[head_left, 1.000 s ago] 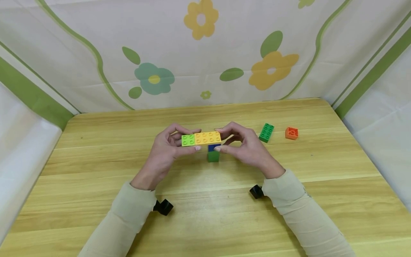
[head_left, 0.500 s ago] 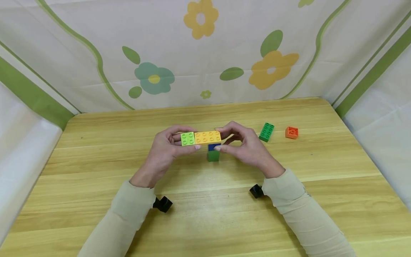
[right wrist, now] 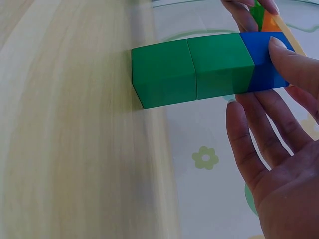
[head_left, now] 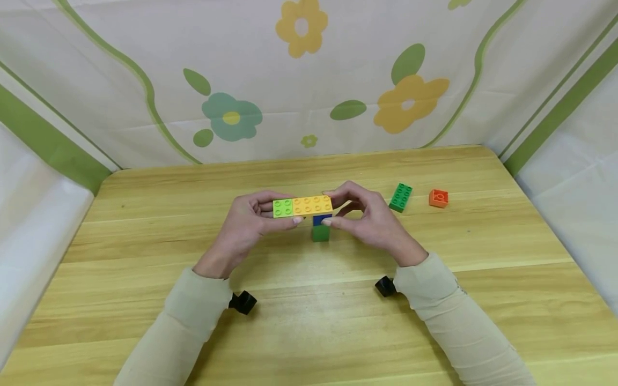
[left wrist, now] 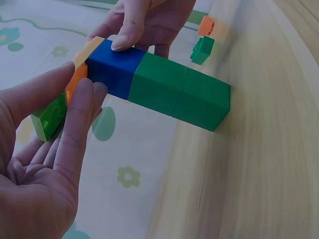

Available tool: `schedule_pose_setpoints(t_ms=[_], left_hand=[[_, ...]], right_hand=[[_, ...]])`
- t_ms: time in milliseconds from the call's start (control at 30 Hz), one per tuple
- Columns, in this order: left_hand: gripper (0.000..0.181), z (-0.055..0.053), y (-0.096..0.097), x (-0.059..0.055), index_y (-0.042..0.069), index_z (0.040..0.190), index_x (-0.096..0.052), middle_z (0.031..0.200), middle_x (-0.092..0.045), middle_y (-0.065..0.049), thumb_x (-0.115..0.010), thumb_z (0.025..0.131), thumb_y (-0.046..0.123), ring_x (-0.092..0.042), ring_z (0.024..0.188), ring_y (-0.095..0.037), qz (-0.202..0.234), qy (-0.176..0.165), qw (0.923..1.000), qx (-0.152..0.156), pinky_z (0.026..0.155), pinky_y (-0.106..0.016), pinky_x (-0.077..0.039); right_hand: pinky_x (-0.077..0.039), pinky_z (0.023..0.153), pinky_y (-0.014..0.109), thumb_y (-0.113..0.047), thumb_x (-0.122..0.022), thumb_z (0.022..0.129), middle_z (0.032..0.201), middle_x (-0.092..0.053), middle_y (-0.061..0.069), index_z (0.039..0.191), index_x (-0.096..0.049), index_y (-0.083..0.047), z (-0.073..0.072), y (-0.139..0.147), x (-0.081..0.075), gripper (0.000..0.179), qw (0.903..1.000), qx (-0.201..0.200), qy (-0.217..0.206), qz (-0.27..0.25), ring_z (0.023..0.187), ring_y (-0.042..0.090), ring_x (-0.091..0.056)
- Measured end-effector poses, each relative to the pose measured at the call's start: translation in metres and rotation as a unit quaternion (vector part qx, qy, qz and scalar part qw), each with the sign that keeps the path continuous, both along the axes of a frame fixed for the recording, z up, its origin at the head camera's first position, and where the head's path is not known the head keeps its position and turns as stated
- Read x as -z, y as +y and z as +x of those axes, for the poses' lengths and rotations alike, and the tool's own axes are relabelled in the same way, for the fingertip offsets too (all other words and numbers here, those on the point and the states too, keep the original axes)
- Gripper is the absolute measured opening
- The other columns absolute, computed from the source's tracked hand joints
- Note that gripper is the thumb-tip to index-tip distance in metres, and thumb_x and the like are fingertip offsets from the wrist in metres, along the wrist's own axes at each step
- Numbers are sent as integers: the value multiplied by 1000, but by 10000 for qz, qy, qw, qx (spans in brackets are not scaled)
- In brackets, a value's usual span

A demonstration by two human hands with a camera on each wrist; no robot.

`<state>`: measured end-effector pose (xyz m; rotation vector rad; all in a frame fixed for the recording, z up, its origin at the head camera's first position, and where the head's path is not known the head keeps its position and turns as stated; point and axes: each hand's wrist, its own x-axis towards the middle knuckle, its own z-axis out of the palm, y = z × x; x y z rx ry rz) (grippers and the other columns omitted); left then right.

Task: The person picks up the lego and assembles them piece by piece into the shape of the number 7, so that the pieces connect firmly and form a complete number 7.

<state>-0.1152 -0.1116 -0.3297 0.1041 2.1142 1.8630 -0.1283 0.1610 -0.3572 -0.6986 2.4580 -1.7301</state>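
A stack of building bricks stands upright on the table: two green bricks (right wrist: 167, 72) below, a blue brick (right wrist: 264, 62) above them. On top lies a long yellow brick (head_left: 313, 205) with studs up, jutting out leftward over the table. Against its left end is a light green brick (head_left: 282, 208). My left hand (head_left: 243, 220) pinches the jutting part of the yellow brick between thumb and fingers, with the light green brick by the palm. My right hand (head_left: 369, 217) grips the blue brick, thumb on its near face; the index finger reaches behind the top, its tip partly hidden.
To the right on the wooden table (head_left: 309, 332) lie a loose green brick (head_left: 401, 197) and an orange brick (head_left: 439, 198) with its hollow side up. A flower-patterned cloth (head_left: 164, 53) hangs behind the table. Black camera mounts (head_left: 243, 303) stick out from both wrists.
The left wrist has shifted slightly up and left in the head view, and the left index fingertip has drawn back behind the yellow brick. The right hand and the stack look nearly unchanged.
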Motion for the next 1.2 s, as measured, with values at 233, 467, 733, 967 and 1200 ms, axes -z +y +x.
schedule_pose_setpoints(t_ms=[233,467,733,967,1200], left_hand=[[46,-1,-1,0,8,130,-75,121,-80,-14,-90,87,9,-80,105,-21,26,110,9999,84,90,-30,-66],[46,0,-3,0,10,130,-76,121,-78,-13,-91,87,11,-79,104,-21,-119,242,9996,92,88,-29,-66],[46,2,-5,2,14,129,-76,121,-79,-10,-92,86,16,-79,107,-22,-241,190,9995,39,91,-34,-66],[49,6,-8,4,15,132,-74,123,-78,-9,-93,86,16,-78,108,-21,-255,73,9996,-100,90,-32,-66],[48,7,-5,5,13,130,-75,123,-78,-10,-92,86,14,-78,107,-21,-64,91,9999,-99,88,-29,-65]], right_hand=[[-62,92,36,-9,-88,90,121,-75,1,125,-72,-17,0,-1,-1,39,10000,29,7,1,106,19,-71],[-62,93,37,-10,-88,90,122,-75,1,127,-72,-17,0,-1,-2,40,10000,24,-30,37,107,20,-71],[-63,96,45,-14,-91,88,125,-74,3,136,-69,-18,2,-1,-4,53,9996,-24,-32,270,112,21,-72],[-59,101,50,-31,-89,92,136,-71,4,148,-60,-19,-1,27,-8,65,9938,749,-200,793,124,24,-68],[-57,98,50,-44,-75,100,132,-69,18,143,-60,-3,-10,73,-1,61,9460,2458,-577,2034,118,35,-68]])
